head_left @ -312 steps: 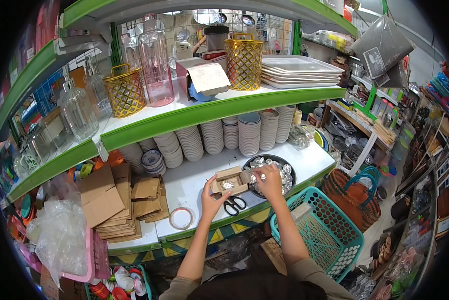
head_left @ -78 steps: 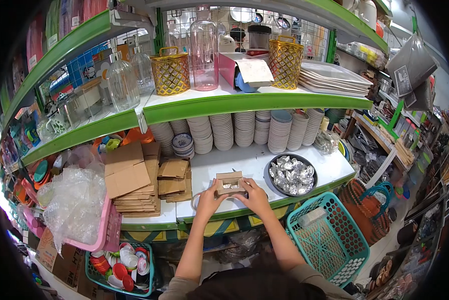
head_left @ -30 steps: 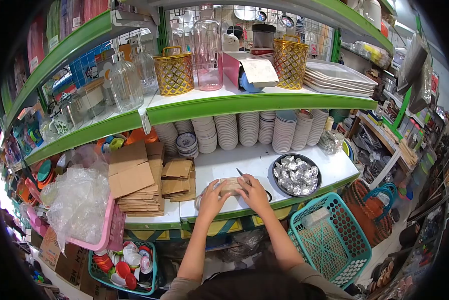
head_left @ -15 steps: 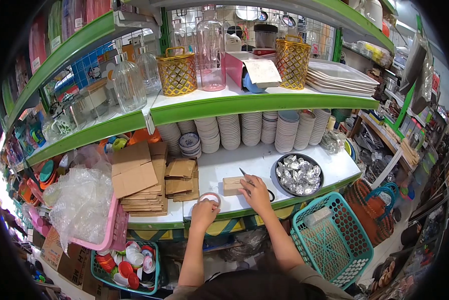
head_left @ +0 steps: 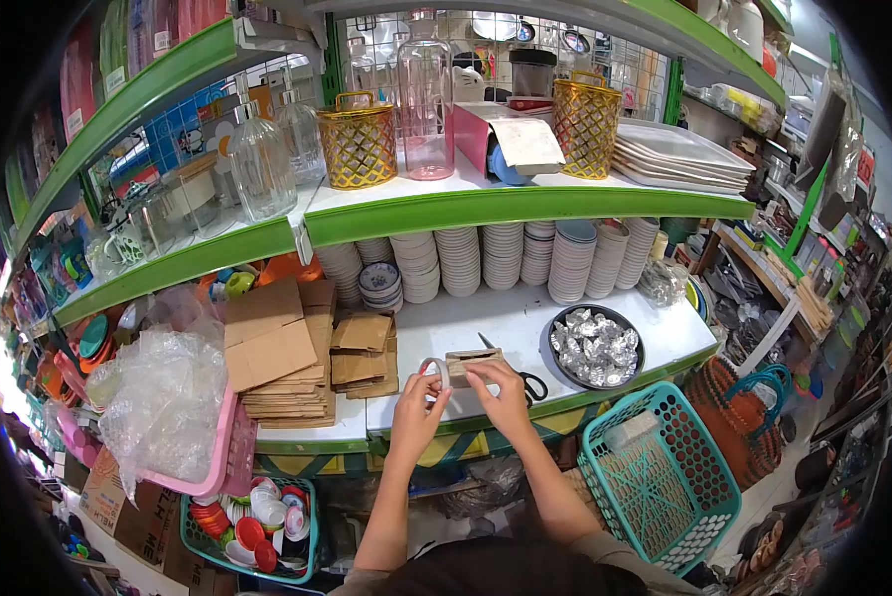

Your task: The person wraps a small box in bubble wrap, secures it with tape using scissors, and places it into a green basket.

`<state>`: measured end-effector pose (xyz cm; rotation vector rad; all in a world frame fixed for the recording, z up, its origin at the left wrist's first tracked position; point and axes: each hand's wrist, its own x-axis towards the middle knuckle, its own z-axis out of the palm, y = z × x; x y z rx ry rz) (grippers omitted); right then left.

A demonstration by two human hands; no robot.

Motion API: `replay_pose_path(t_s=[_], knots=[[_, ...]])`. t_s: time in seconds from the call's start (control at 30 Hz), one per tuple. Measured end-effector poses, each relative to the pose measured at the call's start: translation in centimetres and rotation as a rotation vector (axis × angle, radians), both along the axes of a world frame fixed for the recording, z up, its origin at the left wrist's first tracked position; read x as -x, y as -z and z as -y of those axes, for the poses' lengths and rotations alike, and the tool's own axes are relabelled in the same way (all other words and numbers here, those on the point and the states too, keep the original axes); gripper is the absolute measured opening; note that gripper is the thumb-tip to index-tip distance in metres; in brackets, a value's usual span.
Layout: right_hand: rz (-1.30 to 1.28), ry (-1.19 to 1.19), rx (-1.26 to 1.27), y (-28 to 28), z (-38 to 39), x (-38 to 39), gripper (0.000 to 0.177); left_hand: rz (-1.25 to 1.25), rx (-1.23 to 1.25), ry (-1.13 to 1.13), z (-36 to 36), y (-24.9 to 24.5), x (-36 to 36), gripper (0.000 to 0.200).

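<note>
A roll of clear tape (head_left: pixel 440 372) stands on edge in my left hand (head_left: pixel 416 415), its fingers curled round the ring. Just to the right, my right hand (head_left: pixel 504 405) has thumb and fingertips drawn together close to the roll. Whatever they pinch is too small to make out. Behind these fingertips lies a small brown cardboard box (head_left: pixel 471 356), partly covered by the hand. A pair of scissors (head_left: pixel 534 387) with black handles rests on the white shelf beside my right hand, its blade tip showing beyond the box.
Stacked flat cardboard (head_left: pixel 277 343) is on the left. To the right is a dark round pan (head_left: pixel 597 381) of foil-like silver pieces. Stacked bowls (head_left: pixel 458 263) line the back. A turquoise basket (head_left: pixel 605 467) stands below right, and a green-edged shelf (head_left: pixel 525 211) overhangs.
The tape roll has been lifted from lying flat to upright in my left hand. My right hand has moved off the scissors and box top, towards the roll.
</note>
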<state>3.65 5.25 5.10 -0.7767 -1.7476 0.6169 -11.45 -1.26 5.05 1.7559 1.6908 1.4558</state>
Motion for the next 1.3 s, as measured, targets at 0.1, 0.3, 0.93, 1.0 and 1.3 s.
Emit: replay_pose_path(t_s=[0.1, 0.3, 0.93, 1.0, 1.3], knots=[[-0.09, -0.121, 0.11, -0.6, 0.7, 0.6, 0.023, 0.054, -0.048, 0.049, 0.3, -0.3, -0.5, 0.023], [-0.08, -0.255, 0.128, -1.9, 1.9, 0.9, 0.036, 0.065, -0.093, 0.126, 0.7, -0.6, -0.6, 0.027], [-0.103, -0.066, 0.105, -1.5, 3.5, 1.0, 0.032, -0.264, -0.251, -0.077, 1.7, -2.2, 0.1, 0.078], [-0.149, -0.08, 0.068, -2.1, 3.8, 1.1, 0.03, -0.243, -0.254, -0.046, 1.6, -2.0, 0.4, 0.079], [-0.163, -0.054, 0.074, -2.0, 4.7, 1.3, 0.032, -0.245, -0.299, -0.07, 2.2, -2.1, 0.7, 0.082]])
